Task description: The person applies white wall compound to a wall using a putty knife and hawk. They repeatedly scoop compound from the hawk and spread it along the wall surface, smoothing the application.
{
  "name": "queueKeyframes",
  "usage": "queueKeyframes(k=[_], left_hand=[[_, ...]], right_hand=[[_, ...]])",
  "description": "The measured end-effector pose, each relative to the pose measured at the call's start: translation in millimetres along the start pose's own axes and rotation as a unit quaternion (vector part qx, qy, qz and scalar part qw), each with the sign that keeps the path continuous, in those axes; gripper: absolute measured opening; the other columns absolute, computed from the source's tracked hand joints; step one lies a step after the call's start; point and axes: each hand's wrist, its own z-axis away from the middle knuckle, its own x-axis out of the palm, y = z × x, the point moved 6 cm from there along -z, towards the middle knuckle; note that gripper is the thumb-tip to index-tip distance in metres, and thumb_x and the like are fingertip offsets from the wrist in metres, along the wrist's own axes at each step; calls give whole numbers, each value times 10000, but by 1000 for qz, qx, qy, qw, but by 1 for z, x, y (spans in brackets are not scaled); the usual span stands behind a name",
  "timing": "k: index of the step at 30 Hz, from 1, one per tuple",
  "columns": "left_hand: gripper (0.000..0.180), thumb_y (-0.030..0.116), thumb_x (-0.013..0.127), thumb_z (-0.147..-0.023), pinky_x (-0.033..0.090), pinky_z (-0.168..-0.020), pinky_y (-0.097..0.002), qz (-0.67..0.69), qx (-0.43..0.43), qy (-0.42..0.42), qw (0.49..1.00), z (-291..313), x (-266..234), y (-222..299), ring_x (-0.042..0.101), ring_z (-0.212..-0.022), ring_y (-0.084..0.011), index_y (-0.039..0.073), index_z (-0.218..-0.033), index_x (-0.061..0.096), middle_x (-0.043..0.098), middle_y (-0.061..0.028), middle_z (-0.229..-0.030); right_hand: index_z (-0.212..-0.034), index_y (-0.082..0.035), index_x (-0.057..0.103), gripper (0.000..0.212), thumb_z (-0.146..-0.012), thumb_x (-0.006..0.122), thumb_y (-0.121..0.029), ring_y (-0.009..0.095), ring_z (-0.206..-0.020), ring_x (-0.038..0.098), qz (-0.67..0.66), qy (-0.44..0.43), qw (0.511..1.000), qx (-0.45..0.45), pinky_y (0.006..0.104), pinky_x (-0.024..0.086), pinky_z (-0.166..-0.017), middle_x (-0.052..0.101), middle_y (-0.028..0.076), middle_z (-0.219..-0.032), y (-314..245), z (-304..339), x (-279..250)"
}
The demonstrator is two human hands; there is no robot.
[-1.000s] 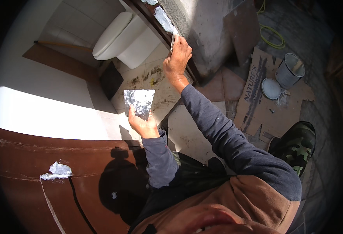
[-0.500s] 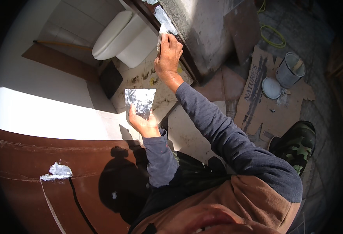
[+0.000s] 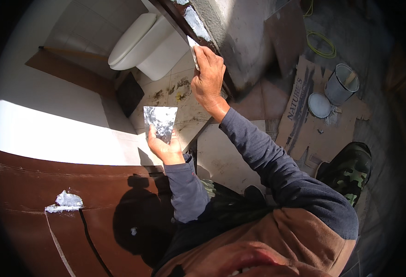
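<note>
My left hand [image 3: 164,145] is closed round the lower part of a flat metal plate [image 3: 160,119], smeared with whitish putty and held up in the sunlight. Farther up, my right hand [image 3: 208,76] grips a thin putty knife [image 3: 193,51], seen nearly edge-on. Its blade is close to the brown door frame [image 3: 218,64]; whether it touches cannot be made out. Just above the blade, a pale putty patch [image 3: 196,23] covers part of the frame beside rough grey plaster. Another whitish patch [image 3: 69,201] lies on the brown door [image 3: 23,184] at lower left.
A white toilet [image 3: 140,44] stands beyond the doorway on stained tiles. To the right, a flattened cardboard sheet [image 3: 300,134] bears a paint can [image 3: 339,90] with a stick in it, and a round lid [image 3: 319,105]. A yellow-green hose [image 3: 322,51] coils behind.
My right hand has drawn the putty knife down and to the right, away from the putty patch. My left hand and the plate have shifted slightly left.
</note>
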Motion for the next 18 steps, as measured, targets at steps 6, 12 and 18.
queueKeyframes(k=[6,12,18], left_hand=[[209,225,601,-964,475,-811,-379,-2,-24,0,1000,4,-2,-1,667,-926,-192,89,-1109,667,721,-16,-1040],[215,226,606,-958,468,-842,-377,7,-14,-1,1000,3,0,0,665,-947,-193,91,-1114,668,718,-19,-1063],[229,238,613,-953,458,-873,-385,3,-19,-3,1000,0,-5,-2,662,-971,-187,90,-1117,672,717,-20,-1080]], right_hand=[[-1405,-61,498,636,-793,585,90,323,-1140,454,76,53,994,56,446,337,-982,494,89,-1353,29,13,38],[-1418,-19,439,703,-739,548,122,343,-1160,417,52,-15,994,95,481,312,-998,448,133,-1366,20,28,57],[-1409,-28,452,659,-768,564,80,347,-1147,426,18,-4,983,184,471,319,-992,451,153,-1348,23,14,49]])
